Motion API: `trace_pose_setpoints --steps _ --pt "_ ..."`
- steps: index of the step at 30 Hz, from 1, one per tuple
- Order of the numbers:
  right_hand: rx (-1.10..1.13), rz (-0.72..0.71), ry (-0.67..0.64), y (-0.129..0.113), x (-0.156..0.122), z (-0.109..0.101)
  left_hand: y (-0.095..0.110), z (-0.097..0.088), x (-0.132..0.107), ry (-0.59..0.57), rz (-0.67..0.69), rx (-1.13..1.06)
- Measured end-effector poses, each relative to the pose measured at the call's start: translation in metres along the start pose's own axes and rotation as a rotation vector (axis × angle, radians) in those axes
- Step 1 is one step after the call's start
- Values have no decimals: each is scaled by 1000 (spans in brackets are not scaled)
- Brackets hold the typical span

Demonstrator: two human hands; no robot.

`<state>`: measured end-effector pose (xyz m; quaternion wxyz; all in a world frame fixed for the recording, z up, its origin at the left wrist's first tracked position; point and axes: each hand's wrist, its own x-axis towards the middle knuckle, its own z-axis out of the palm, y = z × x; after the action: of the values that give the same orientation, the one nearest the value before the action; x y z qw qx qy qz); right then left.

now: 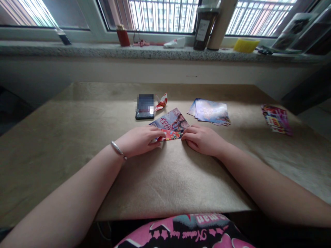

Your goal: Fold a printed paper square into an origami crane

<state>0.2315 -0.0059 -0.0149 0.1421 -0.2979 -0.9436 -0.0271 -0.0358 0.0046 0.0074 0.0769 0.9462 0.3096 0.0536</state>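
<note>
A printed paper sheet [171,120] lies in the middle of the table with one corner pointing away from me. Its near edge is turned up and shows a red patterned side. My left hand [144,137], wearing a silver bracelet, is closed on the left end of that fold. At the right end my right hand [200,137] pinches the fold with bent fingers. Just beyond the sheet rest a dark phone [144,106] and a crumpled red and white wrapper [162,102]. The fingertips partly hide both ends of the fold.
Several glossy picture sheets [212,111] lie right of centre, and a stack of colourful printed packets [276,119] sits near the table's right edge. Along the windowsill [98,51] stand a red container [122,36], a dark jar [204,29] and a yellow item [245,45].
</note>
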Motion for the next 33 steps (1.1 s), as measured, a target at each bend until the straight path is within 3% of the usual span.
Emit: trace_pose_setpoints --steps 6,11,23,33 --pt "21 5 45 -4 5 6 6 14 5 45 99 1" --pt "7 19 36 -6 8 9 8 22 11 87 92 46" --pt "76 49 6 0 6 2 10 15 9 80 53 117" --pt "56 45 -32 12 -4 -11 -3 11 5 77 24 -91"
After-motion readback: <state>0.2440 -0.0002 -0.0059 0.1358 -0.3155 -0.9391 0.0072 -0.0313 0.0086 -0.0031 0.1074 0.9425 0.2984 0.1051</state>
